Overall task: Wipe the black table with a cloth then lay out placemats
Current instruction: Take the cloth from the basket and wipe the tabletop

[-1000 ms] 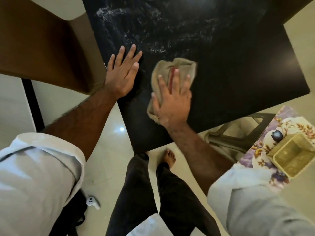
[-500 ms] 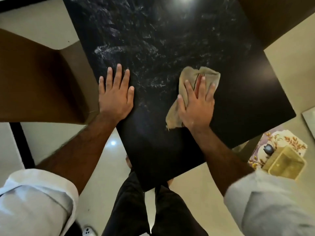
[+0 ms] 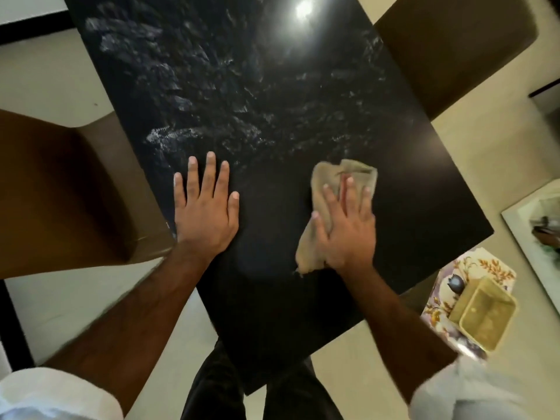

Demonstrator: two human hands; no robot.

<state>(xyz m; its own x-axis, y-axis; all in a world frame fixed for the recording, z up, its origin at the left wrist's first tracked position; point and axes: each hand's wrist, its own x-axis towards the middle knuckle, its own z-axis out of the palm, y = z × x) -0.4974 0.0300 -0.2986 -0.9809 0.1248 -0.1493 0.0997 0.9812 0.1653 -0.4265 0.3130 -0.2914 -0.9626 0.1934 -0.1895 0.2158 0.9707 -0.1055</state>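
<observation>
The black table (image 3: 303, 95) fills the middle of the head view, with whitish smears across its far half. A crumpled beige cloth (image 3: 321, 183) with a red stripe lies on the near right part of the top. My right hand (image 3: 347, 225) presses flat on the cloth, fingers spread over it. My left hand (image 3: 206, 213) rests flat on the bare tabletop near the left edge, fingers apart and holding nothing. Floral placemats (image 3: 478, 268) lie on a seat at the lower right, partly under a container.
A brown chair (image 3: 60, 189) stands against the table's left edge and another brown chair (image 3: 454, 50) at the far right. A yellowish plastic container (image 3: 481, 313) sits on the placemats. A white surface (image 3: 533, 237) with items is at the right edge. My legs stand at the near corner.
My right hand has slid the cloth to the right and farther onto the table. My left hand has straightened on the tabletop. The view has tilted up, showing more of the far table.
</observation>
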